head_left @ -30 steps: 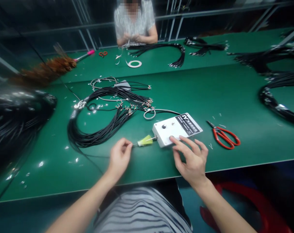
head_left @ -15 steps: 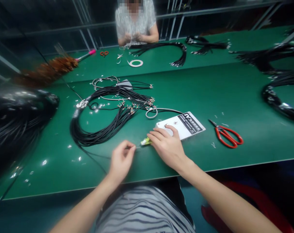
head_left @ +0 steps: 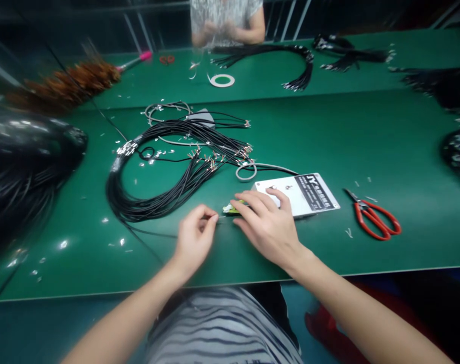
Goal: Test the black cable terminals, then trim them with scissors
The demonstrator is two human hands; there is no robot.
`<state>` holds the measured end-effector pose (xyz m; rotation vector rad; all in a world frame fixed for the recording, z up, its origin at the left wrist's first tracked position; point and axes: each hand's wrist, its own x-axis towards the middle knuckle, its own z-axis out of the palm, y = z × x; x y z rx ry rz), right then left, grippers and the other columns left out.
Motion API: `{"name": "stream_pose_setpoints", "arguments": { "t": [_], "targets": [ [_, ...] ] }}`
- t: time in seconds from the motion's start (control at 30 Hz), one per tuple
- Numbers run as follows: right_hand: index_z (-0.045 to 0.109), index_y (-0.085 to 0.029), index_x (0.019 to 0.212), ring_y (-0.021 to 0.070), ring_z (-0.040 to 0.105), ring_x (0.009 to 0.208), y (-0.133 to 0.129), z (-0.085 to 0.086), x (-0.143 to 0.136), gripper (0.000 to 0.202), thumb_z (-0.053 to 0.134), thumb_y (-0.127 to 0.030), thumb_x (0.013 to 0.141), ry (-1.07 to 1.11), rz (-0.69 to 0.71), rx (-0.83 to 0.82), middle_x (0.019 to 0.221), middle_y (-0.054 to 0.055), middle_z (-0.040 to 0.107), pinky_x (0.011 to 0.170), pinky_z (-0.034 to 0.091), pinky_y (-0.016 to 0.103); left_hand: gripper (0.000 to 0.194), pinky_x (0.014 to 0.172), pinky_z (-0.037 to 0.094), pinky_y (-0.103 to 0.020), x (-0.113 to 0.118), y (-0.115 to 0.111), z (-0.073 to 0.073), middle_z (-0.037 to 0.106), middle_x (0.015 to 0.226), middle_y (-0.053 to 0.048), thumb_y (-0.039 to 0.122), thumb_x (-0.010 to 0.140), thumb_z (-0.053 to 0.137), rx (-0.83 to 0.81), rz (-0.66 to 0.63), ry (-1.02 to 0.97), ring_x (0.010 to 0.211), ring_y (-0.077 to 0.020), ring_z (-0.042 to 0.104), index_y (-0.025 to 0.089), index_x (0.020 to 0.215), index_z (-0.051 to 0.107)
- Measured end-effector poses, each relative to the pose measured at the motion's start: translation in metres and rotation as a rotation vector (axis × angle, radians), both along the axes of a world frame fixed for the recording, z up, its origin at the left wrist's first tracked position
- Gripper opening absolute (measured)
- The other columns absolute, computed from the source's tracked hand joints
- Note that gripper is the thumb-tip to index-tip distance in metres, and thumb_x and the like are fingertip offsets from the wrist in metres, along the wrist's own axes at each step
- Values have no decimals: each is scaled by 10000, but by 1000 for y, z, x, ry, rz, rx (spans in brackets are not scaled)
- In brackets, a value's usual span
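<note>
My left hand [head_left: 195, 237] is closed, thumb and fingertips pinching the end of a thin black cable [head_left: 154, 233] that trails in from the left. A fine pale wire end sticks out to the right of the fingertips. My right hand [head_left: 270, 225] lies with its fingers spread over a small green-and-white clip-like part [head_left: 230, 208]. That part sits at the left end of a white box [head_left: 302, 189] with a black printed label. The tip of the wire is close to this part; whether they touch I cannot tell.
A curved bundle of black cables [head_left: 118, 202] with bare copper ends lies left. Red-handled scissors [head_left: 377, 220] rest right of the box. A tape roll [head_left: 222, 81] and duster [head_left: 74, 83] are farther back, where another person [head_left: 228, 25] sits. Bits of clippings dot the table.
My right fingers have loosened and spread from the green part. The left hand still pinches the cable, its wire end close by. The whole view has shifted slightly.
</note>
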<state>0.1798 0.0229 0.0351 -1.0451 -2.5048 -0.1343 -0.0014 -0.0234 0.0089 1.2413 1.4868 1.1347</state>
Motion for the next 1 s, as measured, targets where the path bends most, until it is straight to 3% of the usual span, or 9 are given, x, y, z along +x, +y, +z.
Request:
{"name": "stream_pose_setpoints", "arguments": {
  "t": [0.13,0.23,0.33,0.47,0.63,0.77,1.0],
  "targets": [
    [675,-225,965,170,627,934,-6,2,-8,102,581,-244,931,77,53,10,972,6,740,917,290,386,134,490,361,-190,3,-2,6,534,704,16,268,885,581,23,-17,39,560,-87,467,183,781,572],
    [672,-219,825,146,624,852,-7,-2,-13,171,549,-214,944,108,58,10,838,-22,738,886,286,369,135,442,319,-193,4,-4,10,480,594,43,287,873,601,-25,-35,-62,480,-77,417,184,789,573],
    [672,-219,821,150,629,856,-8,-5,-12,162,564,-245,939,148,38,-31,844,-24,743,858,285,371,170,412,286,-185,4,-2,11,438,532,67,310,847,633,-78,-19,-209,426,-61,384,176,779,553],
    [681,-225,902,168,639,908,-2,-5,-1,98,591,-255,928,133,-49,-21,949,-11,752,873,274,393,226,404,295,-176,0,5,8,501,602,46,335,817,659,-85,49,-256,420,-44,409,167,752,523],
    [654,-172,1067,214,612,1036,10,-5,6,172,605,-233,913,-72,-57,-1,1081,48,728,973,249,428,225,401,284,-179,-3,10,5,500,625,44,338,820,653,-82,36,-206,424,-44,412,166,752,525],
    [683,-182,978,175,622,892,16,-7,4,161,527,-173,940,-107,-26,45,937,28,747,969,263,406,189,422,301,-185,1,10,4,459,599,58,315,848,617,-63,17,-158,444,-59,408,180,759,518],
    [697,-194,855,162,611,808,21,-4,3,202,517,-147,933,-140,-8,19,810,6,732,1006,240,428,148,538,391,-202,4,14,-3,546,730,3,244,897,539,60,-3,193,617,-110,508,181,764,558]
  ]
}}
